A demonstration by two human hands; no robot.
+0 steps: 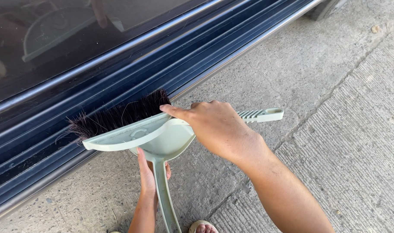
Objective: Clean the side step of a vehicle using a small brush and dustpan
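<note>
Nearest, at bottom edge: toes in a sandal (202, 227) on the concrete floor (335, 108). Just above, left hand (148, 172) under the pale green dustpan (162, 140), fingers wrapped about the top of its handle, which runs down to the bottom edge; grip closed, thumb side hidden. Above it, right hand (214, 127) closed over the brush (132, 129), index finger stretched along the pale green back, remaining fingers curled round the grip; ribbed handle end projecting right past the knuckles. Brush lying across the dustpan mouth, dark bristles pressed into the grooves of the sliding door track (119, 82). Farther: dark glass pane (76, 30), showing a dim reflection of the dustpan.
</note>
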